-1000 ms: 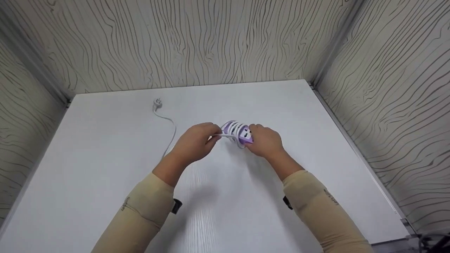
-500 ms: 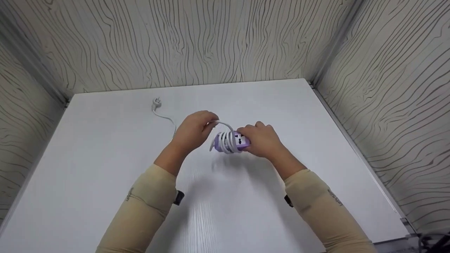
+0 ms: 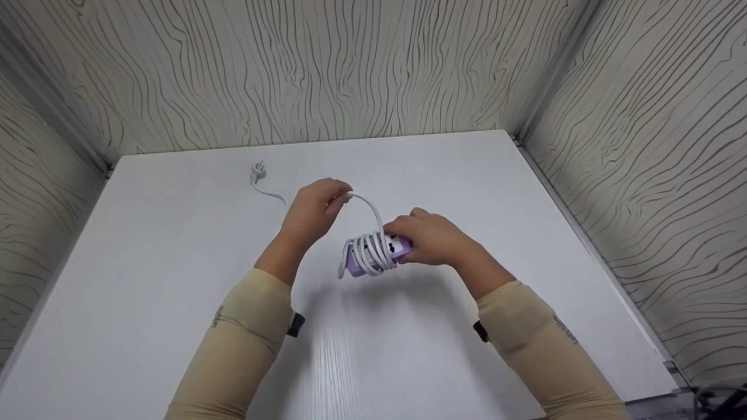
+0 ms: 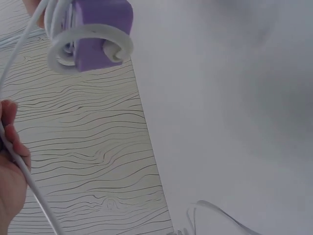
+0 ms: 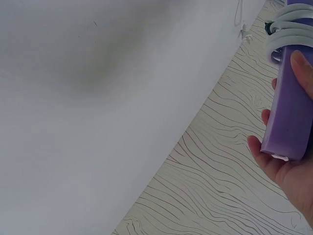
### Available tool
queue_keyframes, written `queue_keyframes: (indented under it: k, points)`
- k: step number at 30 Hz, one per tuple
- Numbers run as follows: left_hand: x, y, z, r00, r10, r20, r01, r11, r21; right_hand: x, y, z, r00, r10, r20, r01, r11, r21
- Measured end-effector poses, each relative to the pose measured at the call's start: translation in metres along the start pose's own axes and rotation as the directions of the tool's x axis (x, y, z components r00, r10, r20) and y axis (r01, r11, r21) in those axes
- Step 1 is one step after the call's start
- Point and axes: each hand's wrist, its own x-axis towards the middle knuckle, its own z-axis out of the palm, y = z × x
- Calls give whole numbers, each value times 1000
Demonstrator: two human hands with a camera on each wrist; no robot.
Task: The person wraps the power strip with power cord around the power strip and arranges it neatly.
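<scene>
A purple and white power strip (image 3: 400,245) hangs above the table, its white cord (image 3: 373,252) wound round it in several turns. My right hand (image 3: 435,238) grips one end of the strip; in the right wrist view the thumb lies along the purple side (image 5: 293,107). Farther left and higher, my left hand (image 3: 315,207) pinches the cord, which arcs from its fingers down to the coils. The left wrist view shows the strip's other end (image 4: 100,36), where the cord comes out and loops. The plug (image 3: 258,171) lies at the table's back left.
The white tabletop (image 3: 175,262) runs back to a wood-patterned panel (image 3: 327,76). Another patterned panel (image 3: 659,175) stands along the right side. Some dark cables (image 3: 723,402) show at the bottom right corner.
The strip has come lower and left, and its end has turned. My left hand has gone up and left with the cord, from beside the coils to above them. The plug has barely moved.
</scene>
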Motion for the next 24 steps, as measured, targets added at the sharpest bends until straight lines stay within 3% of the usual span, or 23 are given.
queue_keyframes:
  k: [6,14,24]
  points:
    - [2,-12,6,999,-39,-6,38,998,-55,-3,-3,-7,998,-56,31,53,994,98]
    - [2,-23,13,993,-118,17,119,989,-90,-3,-3,-14,994,-108,14,103,974,203]
    - [-2,-27,21,971,-237,44,240,945,-223,-2,-4,-23,992,-130,-1,121,920,374]
